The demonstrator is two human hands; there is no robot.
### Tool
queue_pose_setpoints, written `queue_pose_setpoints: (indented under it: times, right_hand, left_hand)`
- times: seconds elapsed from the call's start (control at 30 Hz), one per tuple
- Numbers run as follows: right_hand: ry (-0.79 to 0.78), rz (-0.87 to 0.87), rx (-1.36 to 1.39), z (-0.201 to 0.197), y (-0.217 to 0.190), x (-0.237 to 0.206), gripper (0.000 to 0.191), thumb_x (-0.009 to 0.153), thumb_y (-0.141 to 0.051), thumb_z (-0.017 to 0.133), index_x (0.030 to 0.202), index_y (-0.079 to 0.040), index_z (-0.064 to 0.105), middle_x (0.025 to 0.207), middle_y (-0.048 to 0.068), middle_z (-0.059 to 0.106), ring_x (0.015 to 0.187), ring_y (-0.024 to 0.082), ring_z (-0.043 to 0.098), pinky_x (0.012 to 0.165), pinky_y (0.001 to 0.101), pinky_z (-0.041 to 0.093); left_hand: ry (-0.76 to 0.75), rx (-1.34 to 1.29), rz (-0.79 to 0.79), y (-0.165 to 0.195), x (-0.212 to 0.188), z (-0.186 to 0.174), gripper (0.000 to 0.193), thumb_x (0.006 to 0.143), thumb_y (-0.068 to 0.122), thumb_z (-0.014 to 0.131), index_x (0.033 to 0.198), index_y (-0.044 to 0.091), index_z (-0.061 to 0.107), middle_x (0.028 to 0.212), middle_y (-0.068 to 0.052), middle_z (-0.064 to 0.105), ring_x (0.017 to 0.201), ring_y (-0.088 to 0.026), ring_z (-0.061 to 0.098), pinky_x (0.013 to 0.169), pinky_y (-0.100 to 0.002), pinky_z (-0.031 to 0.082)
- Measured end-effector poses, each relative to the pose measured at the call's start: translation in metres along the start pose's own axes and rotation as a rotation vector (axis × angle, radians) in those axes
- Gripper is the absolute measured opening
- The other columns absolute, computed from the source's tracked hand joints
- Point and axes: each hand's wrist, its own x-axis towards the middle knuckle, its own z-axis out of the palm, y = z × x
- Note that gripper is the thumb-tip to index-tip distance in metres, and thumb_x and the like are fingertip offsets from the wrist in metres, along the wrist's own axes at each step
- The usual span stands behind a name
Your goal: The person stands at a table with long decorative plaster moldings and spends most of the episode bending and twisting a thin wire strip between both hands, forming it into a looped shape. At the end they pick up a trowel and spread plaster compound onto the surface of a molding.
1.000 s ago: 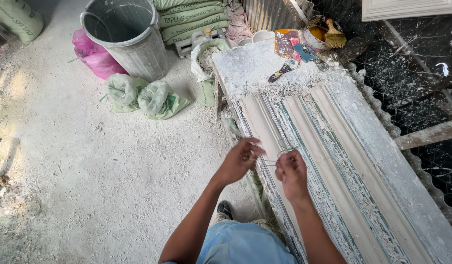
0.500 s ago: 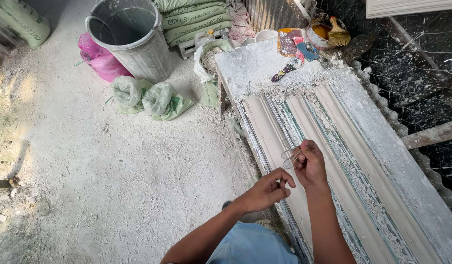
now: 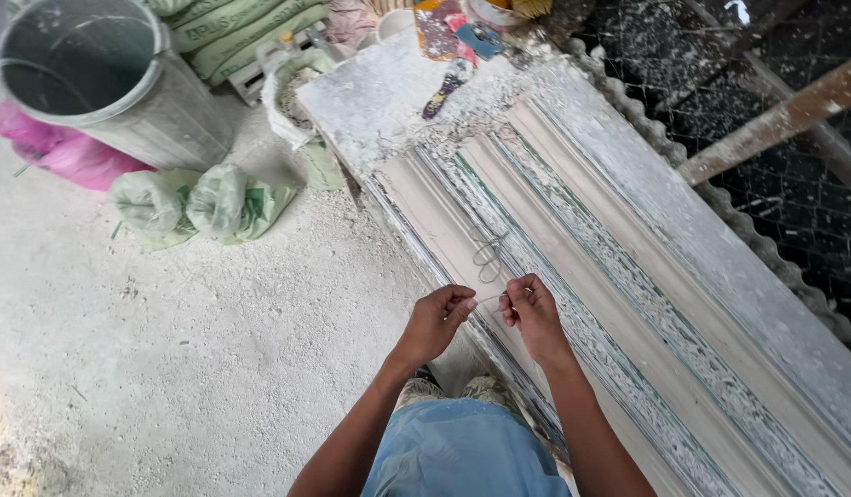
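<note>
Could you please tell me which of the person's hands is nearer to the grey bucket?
Left. The left hand lies on the side towards the grey bucket, below and right of it; the right hand sits farther right, over the moulding.

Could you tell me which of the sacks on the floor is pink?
The pink sack tucked behind the grey bucket; the two knotted sacks beside it are pale green.

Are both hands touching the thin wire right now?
Touching. The head view shows the wire running straight between the pinched fingers of the left hand and right hand, with its looped end over the mould.
</note>
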Motion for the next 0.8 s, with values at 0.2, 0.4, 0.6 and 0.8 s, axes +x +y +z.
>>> queue_pose_setpoints:
  times: [0.2,0.4,0.6,0.8]
  right_hand:
    - [0.124,-0.063,-0.019,-0.016,-0.007,-0.019,0.021,0.106,-0.029,0.059,0.106,-0.009,0.054,0.093,0.008,0.07,0.08,0.013,0.06,0.069,0.0292,0.049]
    - [0.274,0.16,-0.12,-0.033,0.001,-0.031,0.041,0.103,-0.041,0.045,0.135,-0.015,0.05,0.125,0.008,0.07,0.097,0.015,0.066,0.082,0.0335,0.052]
    - [0.226,0.224,-0.251,-0.054,0.061,-0.028,0.036,0.104,-0.029,0.053,0.132,-0.006,0.053,0.115,0.007,0.069,0.094,0.015,0.064,0.08,0.0317,0.052]
    - [0.225,0.199,-0.375,-0.057,0.079,-0.029,0.028,0.104,-0.022,0.055,0.126,-0.005,0.059,0.108,0.005,0.07,0.088,0.011,0.061,0.08,0.0284,0.052]
  left_hand:
    - [-0.089,0.263,0.095,-0.017,0.021,0.012,0.023,0.098,0.024,0.069,0.106,0.003,0.075,0.088,-0.012,0.068,0.077,-0.021,0.065,0.072,-0.035,0.053]
    - [0.016,0.446,0.111,-0.05,0.079,0.008,0.028,0.098,0.029,0.066,0.107,0.005,0.078,0.09,-0.02,0.067,0.081,-0.033,0.068,0.076,-0.042,0.053]
    - [0.142,0.507,0.068,-0.064,0.147,0.006,0.027,0.097,0.028,0.067,0.107,0.004,0.076,0.093,-0.023,0.068,0.087,-0.037,0.07,0.077,-0.044,0.055]
    - [0.129,0.581,0.085,-0.06,0.171,0.009,0.025,0.095,0.025,0.068,0.105,0.003,0.073,0.099,-0.024,0.067,0.091,-0.04,0.067,0.078,-0.048,0.053]
